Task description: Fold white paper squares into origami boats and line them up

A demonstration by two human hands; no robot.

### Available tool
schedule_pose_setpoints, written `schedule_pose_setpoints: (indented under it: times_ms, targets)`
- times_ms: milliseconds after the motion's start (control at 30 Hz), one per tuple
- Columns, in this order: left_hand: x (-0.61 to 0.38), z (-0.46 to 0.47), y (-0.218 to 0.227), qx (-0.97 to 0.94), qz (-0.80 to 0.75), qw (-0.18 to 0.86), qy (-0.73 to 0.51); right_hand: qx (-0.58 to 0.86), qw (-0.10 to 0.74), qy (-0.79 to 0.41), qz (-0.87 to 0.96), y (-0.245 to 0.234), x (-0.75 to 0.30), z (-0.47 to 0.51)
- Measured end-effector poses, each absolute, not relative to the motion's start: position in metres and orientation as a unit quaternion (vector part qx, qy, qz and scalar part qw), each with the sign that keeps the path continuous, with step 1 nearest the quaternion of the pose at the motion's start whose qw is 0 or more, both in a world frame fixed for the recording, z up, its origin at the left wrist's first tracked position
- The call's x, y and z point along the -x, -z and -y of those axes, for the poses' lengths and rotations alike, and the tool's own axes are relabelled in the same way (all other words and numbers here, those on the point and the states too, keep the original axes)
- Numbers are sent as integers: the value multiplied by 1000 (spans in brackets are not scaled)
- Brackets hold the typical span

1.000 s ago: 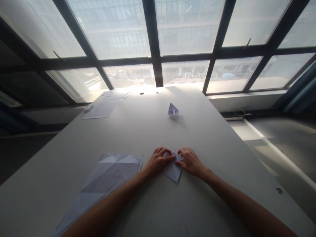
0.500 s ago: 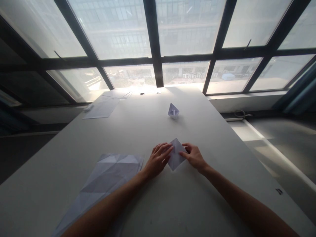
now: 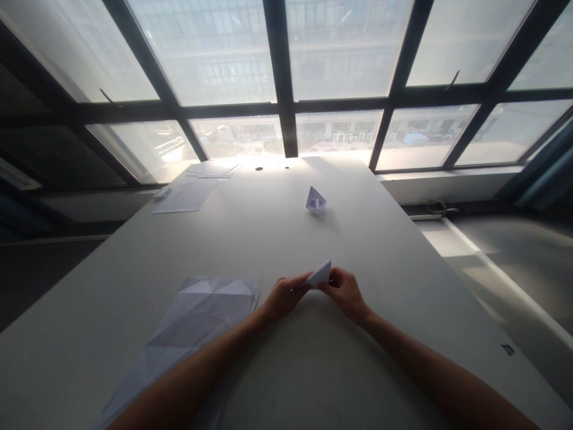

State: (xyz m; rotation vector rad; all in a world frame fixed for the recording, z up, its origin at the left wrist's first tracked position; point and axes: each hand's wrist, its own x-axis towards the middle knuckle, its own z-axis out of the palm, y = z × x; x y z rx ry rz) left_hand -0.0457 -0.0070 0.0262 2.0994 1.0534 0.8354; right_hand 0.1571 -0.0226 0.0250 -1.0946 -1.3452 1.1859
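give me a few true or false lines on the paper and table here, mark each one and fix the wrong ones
1. The left hand and right hand both hold the folded paper. True.
2. A paper boat stands on the table, beyond the folded paper. True.
3. The paper boat touches the folded paper. False: they are apart.
4. A creased sheet lies on the table's left side. True.
5. The window frames are white. False: they are dark.

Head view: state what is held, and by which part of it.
A folded paper piece: the left hand holds its left end, the right hand its lower right side.
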Motion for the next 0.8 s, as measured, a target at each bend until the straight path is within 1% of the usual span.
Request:
schedule_pose_setpoints:
  times_ms: [67, 133, 200, 267, 400, 500, 667, 733, 800]
  targets:
    - [45, 7, -28, -802, -390, 298, -341, 492, 535, -356, 588, -25, -159, 23]
    - [46, 8, -30, -814, -372, 262, -360, 495, 565, -210, 625, -28, -164, 22]
    - [47, 8, -33, -835, -352, 216, -364, 460, 551, -102, 688, -31, -169, 23]
    - [48, 8, -35, -854, -341, 167, -356, 418, 503, -42, 756, -35, -172, 24]
    - [51, 6, -37, -885, -337, 74, -312, 410, 408, -13, 816, -35, -173, 25]
    - [50, 4, -34, -911, -340, 32, -232, 440, 341, -15, 830, -31, -173, 23]
    - [48, 4, -27, -924, -368, 45, -91, 486, 193, -31, 852, -22, -168, 26]
    - [47, 5, -26, -926, -370, 45, -63, 495, 164, -28, 853, -20, -161, 32]
    - [47, 7, -27, -930, -364, 36, -46, 496, 154, -32, 854, -17, -154, 37]
